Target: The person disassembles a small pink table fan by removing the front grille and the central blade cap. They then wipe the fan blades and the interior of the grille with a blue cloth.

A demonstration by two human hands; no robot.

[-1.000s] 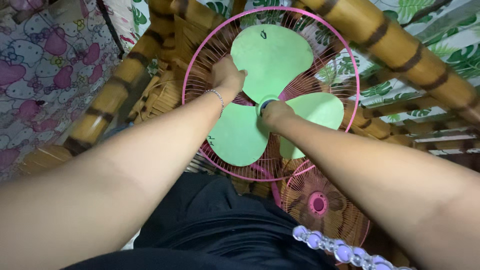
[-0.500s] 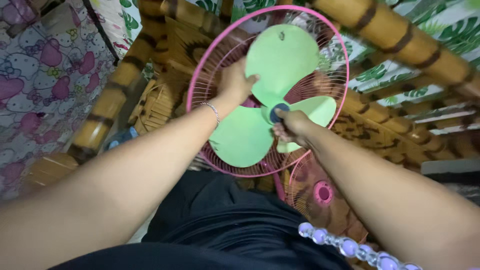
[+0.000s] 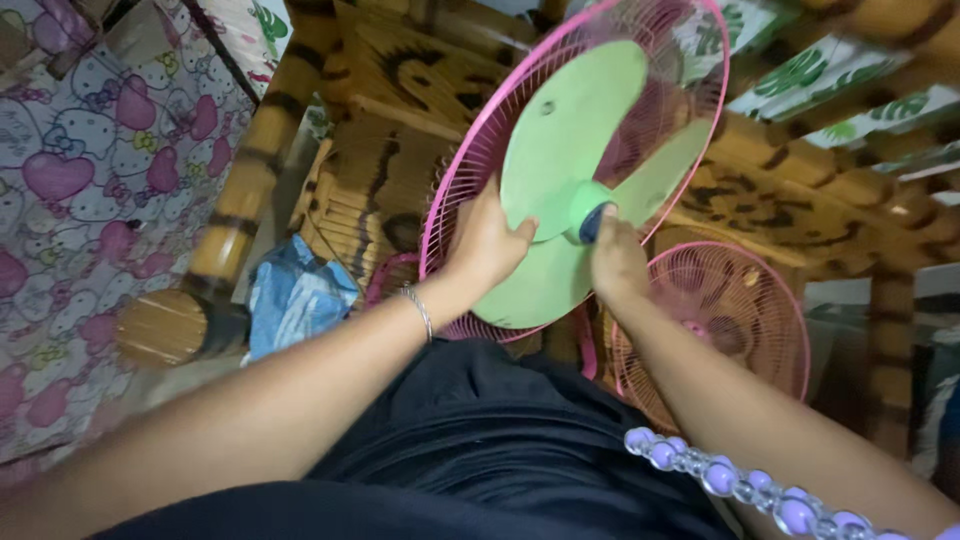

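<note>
Pale green on the three fan blades [image 3: 560, 150] and their hub, with a dark blue cap [image 3: 593, 222] at the centre, inside a bright pink wire guard [image 3: 470, 170]; a second pink guard [image 3: 745, 315] with a deeper pink middle just beside. Honey-brown with dark brown bands and scorched streaks on the bamboo furniture [image 3: 390, 170], white with green leaf print on the cushions [image 3: 800, 80], white with pink and purple cartoon cats and hearts on the fabric [image 3: 90, 170]. Light blue on the crumpled cloth [image 3: 295, 295], black on the garment [image 3: 470, 440], silver on the bracelet [image 3: 418, 308], lilac and clear on the beads [image 3: 720, 478].
</note>
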